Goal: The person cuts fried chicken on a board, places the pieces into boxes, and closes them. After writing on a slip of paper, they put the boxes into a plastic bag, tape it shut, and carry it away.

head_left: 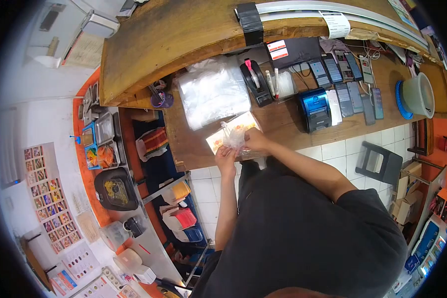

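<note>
A small clear plastic bag (236, 138) is gathered between my two hands at the front edge of the wooden counter (278, 121). My left hand (226, 156) pinches its near left part, fingertips pressed together. On the other side my right hand (255, 140) has its fingers curled on the bag's right side. What the bag contains, if anything, is too small to make out. Beneath it lies a white printed card (248, 120) with orange and yellow pictures. Just behind the card rests a large stack of clear plastic bags (213, 94).
A black tape dispenser (257, 83), pens and a blue and black printer (315, 110) stand behind my hands. Several phones (342, 97) with cables lie to the right, near a pale bucket (417, 97). A wooden shelf (184, 37) overhangs the back. A dark stool (379, 164) stands on the tiles.
</note>
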`<action>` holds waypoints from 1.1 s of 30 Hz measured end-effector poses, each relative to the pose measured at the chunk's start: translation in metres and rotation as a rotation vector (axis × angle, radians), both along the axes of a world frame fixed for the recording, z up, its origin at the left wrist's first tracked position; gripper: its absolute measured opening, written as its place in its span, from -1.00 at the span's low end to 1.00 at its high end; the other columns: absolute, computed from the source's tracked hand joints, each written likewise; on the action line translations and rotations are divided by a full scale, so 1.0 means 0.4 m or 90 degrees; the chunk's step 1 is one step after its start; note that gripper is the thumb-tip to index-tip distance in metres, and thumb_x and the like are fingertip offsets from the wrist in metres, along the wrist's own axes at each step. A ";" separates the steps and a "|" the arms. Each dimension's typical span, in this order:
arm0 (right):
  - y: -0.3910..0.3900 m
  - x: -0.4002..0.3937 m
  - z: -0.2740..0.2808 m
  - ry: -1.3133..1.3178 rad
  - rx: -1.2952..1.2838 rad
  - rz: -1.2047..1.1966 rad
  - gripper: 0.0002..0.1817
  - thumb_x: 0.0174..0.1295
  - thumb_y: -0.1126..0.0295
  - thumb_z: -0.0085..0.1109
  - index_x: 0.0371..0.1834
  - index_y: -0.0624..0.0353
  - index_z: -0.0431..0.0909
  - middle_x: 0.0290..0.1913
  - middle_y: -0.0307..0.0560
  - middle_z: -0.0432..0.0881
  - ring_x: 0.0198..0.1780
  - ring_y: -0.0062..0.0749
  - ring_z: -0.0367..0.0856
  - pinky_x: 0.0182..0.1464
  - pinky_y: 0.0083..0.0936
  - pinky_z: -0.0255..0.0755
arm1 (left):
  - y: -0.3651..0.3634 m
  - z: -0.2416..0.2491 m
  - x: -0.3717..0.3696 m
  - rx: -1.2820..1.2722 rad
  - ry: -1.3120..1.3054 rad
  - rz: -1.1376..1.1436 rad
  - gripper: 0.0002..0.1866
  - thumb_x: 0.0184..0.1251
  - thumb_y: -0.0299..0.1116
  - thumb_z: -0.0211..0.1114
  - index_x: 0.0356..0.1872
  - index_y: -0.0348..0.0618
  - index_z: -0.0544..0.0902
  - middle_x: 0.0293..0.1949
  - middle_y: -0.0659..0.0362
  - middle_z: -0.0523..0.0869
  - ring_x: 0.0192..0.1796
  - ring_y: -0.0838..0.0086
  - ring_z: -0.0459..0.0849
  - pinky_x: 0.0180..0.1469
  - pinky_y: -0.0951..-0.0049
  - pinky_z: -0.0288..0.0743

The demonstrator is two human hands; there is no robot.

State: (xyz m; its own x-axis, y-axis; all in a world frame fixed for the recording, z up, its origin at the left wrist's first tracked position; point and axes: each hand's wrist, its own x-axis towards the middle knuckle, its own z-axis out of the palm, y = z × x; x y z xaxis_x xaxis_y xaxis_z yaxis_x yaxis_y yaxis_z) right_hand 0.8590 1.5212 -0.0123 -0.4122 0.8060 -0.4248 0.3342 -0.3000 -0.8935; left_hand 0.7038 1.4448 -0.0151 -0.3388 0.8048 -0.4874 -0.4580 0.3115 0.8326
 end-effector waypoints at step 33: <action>0.003 0.000 0.008 0.021 -0.009 -0.001 -0.89 -0.06 0.54 0.35 -0.51 0.39 0.64 -0.57 -0.04 0.67 -0.49 -0.53 0.62 -0.43 -0.51 0.47 | -0.014 -0.042 0.012 0.044 0.059 -0.009 -0.84 0.25 -0.70 0.25 -0.18 -0.30 0.54 -0.15 0.12 0.65 -0.11 0.50 0.65 -0.03 0.52 0.63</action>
